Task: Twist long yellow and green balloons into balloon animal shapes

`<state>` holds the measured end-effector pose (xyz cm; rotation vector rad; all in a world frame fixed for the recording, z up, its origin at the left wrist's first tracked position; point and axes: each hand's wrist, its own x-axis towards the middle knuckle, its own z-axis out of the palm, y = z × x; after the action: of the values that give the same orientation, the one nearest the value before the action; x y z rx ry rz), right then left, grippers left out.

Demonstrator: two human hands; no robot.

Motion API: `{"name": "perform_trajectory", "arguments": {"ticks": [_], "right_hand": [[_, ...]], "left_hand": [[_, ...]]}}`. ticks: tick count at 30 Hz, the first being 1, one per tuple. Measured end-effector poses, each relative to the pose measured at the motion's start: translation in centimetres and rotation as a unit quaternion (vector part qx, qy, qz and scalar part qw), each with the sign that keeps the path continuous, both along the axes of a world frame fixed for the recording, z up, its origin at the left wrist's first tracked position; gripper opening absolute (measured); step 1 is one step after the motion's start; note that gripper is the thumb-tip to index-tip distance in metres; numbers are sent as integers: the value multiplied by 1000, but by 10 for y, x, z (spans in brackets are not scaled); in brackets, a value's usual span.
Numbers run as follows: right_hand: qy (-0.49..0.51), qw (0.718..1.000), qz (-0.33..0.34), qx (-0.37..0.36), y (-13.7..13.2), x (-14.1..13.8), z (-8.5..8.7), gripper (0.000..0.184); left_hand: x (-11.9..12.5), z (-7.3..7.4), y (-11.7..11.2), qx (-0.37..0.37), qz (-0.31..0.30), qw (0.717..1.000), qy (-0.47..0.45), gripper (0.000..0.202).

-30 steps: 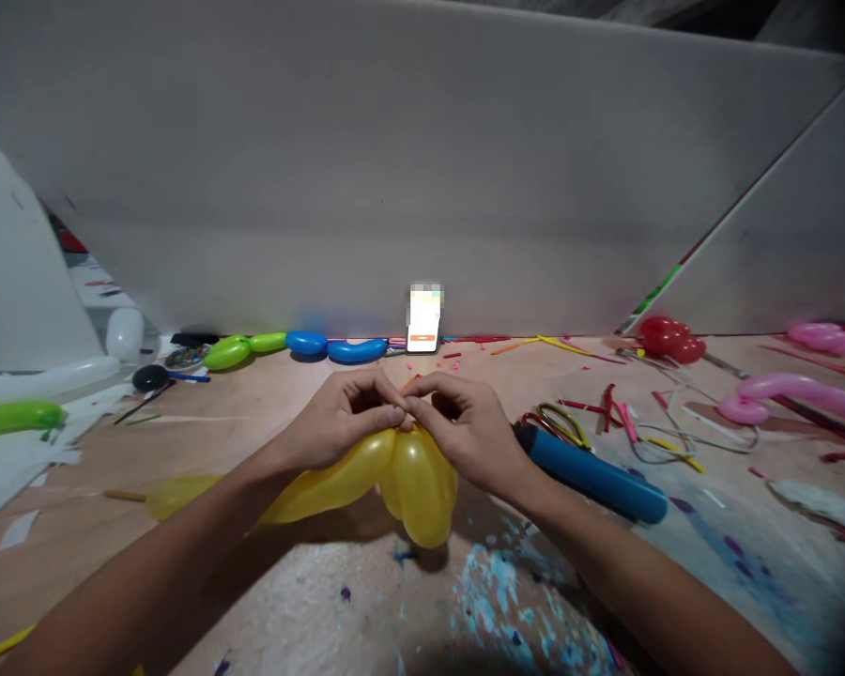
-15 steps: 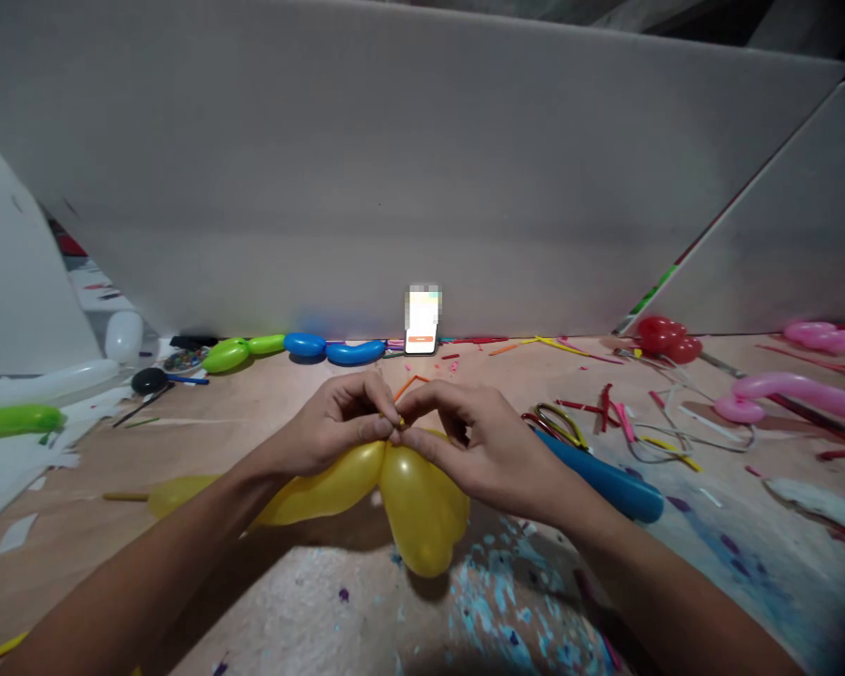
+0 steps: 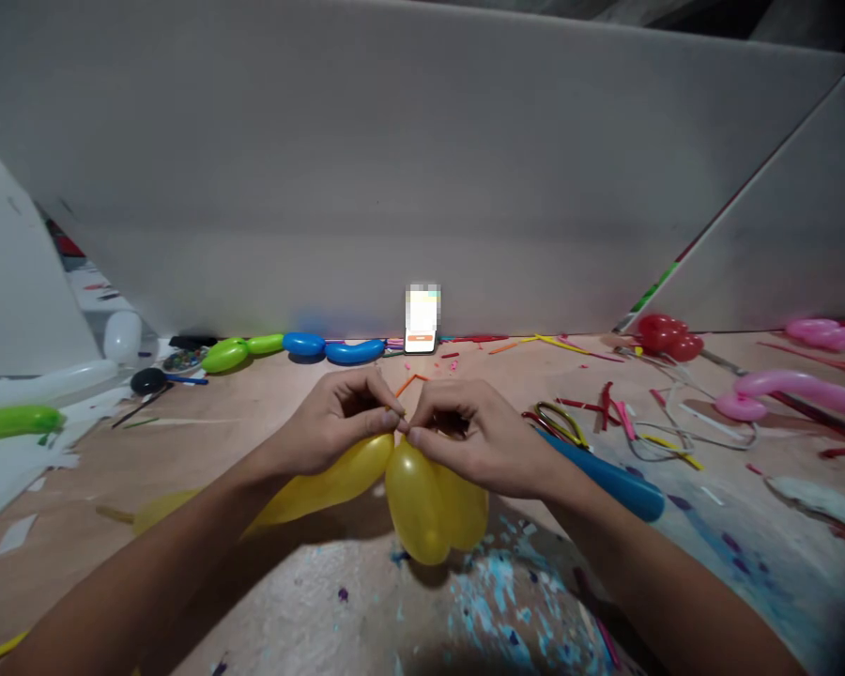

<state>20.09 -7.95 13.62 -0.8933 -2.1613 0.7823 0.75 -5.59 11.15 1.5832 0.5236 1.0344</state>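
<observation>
A yellow modelling balloon (image 3: 422, 512) hangs from my fingers, just above the table. Its rounded lobes bulge below my right hand (image 3: 475, 437), and a long section runs leftward beneath my left forearm to a thin, uninflated tail. With thumb and forefinger, my left hand (image 3: 342, 422) pinches the balloon at the narrow joint between the lobes and the long section. The right thumb and forefinger close on the same joint from the other side. Fingertips of both hands nearly touch, and they hide most of the joint.
A phone (image 3: 421, 324) leans on the grey panel behind. Right of my hands lie scissors (image 3: 563, 424), a blue balloon (image 3: 606, 474) and balloon scraps. Green (image 3: 229, 355) and blue balloons (image 3: 356, 352) line the panel's foot. Pink (image 3: 803, 387) and red balloons (image 3: 666, 336) sit far right.
My fingertips have shifted slightly at the joint, the right hand drawing a little to the right. The yellow lobes have swung and turned rightward, with the second lobe showing more.
</observation>
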Motion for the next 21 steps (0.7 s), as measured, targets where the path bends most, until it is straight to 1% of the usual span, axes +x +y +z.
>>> {"name": "perform_trajectory", "arguments": {"ticks": [3, 5, 7, 9, 11, 13, 17, 21], "right_hand": [[11, 999, -22, 48, -1, -4, -3, 11], [9, 998, -27, 61, -1, -5, -3, 11], [4, 999, -18, 40, 1, -5, -4, 9], [1, 1000, -2, -1, 3, -5, -5, 8], [7, 999, 4, -32, 7, -4, -7, 12], [27, 999, -7, -31, 9, -4, -9, 13], [67, 997, -21, 20, 8, -6, -11, 11], [80, 991, -55, 88, 1, -9, -9, 10]], "left_hand": [[-2, 2, 2, -26, 29, 999, 2, 15], [-5, 3, 2, -39, 39, 998, 3, 13], [-6, 3, 2, -42, 32, 999, 1, 12], [-6, 4, 1, -31, 15, 999, -10, 12], [-4, 3, 1, -13, 1, 1000, -26, 13], [-2, 1, 1, 8, -5, 999, -38, 12], [-2, -1, 2, 54, -10, 997, -47, 7], [-5, -2, 2, 72, -29, 996, -53, 4]]}}
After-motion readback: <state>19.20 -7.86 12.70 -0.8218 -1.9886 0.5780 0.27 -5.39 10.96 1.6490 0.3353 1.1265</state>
